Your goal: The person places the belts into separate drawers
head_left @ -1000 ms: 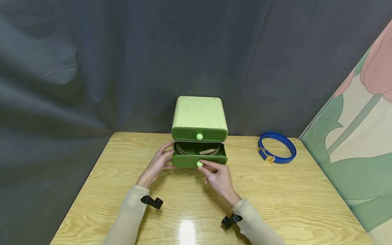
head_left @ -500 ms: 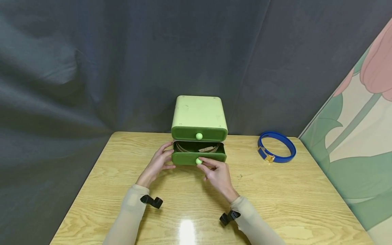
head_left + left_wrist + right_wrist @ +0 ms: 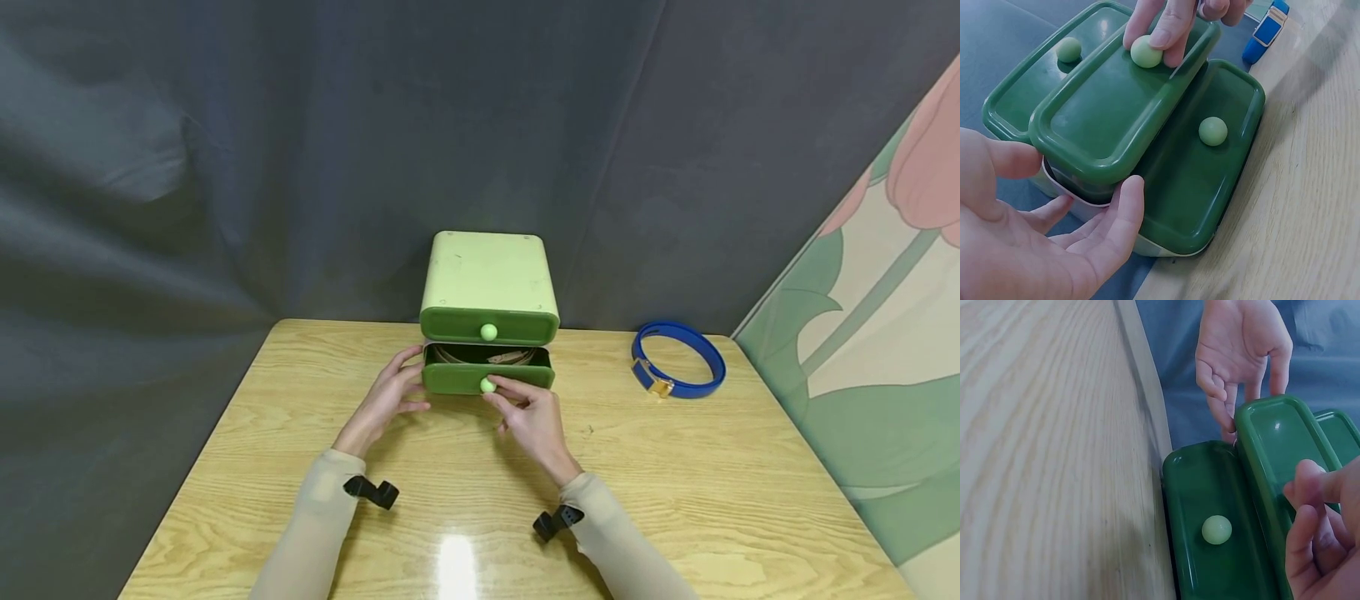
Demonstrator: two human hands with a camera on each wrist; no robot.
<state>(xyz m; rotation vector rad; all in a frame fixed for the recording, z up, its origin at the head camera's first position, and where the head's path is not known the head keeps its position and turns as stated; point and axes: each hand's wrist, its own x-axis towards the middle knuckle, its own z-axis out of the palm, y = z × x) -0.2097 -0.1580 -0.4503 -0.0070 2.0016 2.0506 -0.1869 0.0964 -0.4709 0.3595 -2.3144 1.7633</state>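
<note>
A small drawer cabinet (image 3: 489, 271) with a pale green top and dark green fronts stands at the table's back. Its middle drawer (image 3: 450, 381) is partly pulled out, and a coiled beige-brown belt (image 3: 512, 357) shows inside. My right hand (image 3: 534, 421) pinches that drawer's round light green knob (image 3: 1146, 51) between thumb and fingers. On the cabinet's left side, my left hand (image 3: 382, 406) rests with spread fingers, its fingertips at the casing beside the drawer. The bottom drawer (image 3: 1179, 194), closed, shows in both wrist views below the pulled-out one.
A coiled blue belt (image 3: 693, 391) with a gold buckle lies on the wooden table (image 3: 637, 483), right of the cabinet. Behind hangs a dark grey curtain (image 3: 360, 167). A floral panel (image 3: 862, 350) borders the right side.
The middle drawer has slid partway back into the cabinet, my right hand moving with its knob. Less of the belt inside shows. My left hand has stayed in place.
</note>
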